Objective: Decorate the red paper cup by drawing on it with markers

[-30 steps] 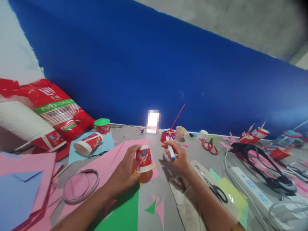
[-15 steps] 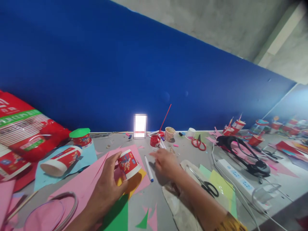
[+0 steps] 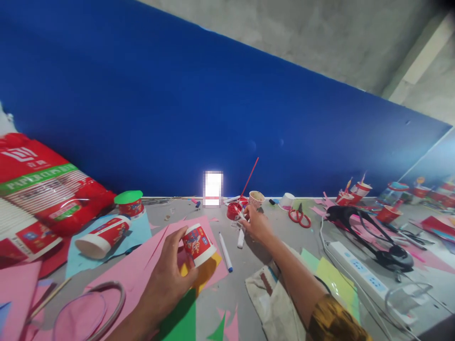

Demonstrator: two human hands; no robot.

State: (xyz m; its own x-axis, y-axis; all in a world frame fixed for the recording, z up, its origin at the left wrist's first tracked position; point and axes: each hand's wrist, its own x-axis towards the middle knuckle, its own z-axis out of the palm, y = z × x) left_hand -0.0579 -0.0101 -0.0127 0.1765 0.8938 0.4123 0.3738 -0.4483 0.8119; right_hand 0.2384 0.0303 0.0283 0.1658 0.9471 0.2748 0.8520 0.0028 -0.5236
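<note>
My left hand (image 3: pixel 167 279) is wrapped round a short red paper cup (image 3: pixel 199 244) with a white rim, tilted over pink and orange paper. Further forward, my right hand (image 3: pixel 259 225) has its fingers closed beside a small red container (image 3: pixel 232 210) with a thin red stick (image 3: pixel 250 176) rising behind it. Something whitish shows at the fingertips, too small to name. Just below them lies a white tube-like piece (image 3: pixel 241 238). Between my hands, a white marker with a blue end (image 3: pixel 225 252) rests on the table.
Pink paper (image 3: pixel 142 255) and green paper (image 3: pixel 179 317) lie under my left arm. A red paper-cup bag (image 3: pixel 46 184) and cups stand left. Rightward are red-handled scissors (image 3: pixel 299 218), a white power strip (image 3: pixel 357 270), a black headset (image 3: pixel 377 241) and a cloth glove (image 3: pixel 263 293).
My right hand has moved forward from above the table middle to the red container, its fingers closing there. My left hand still holds the cup. The view has shifted slightly.
</note>
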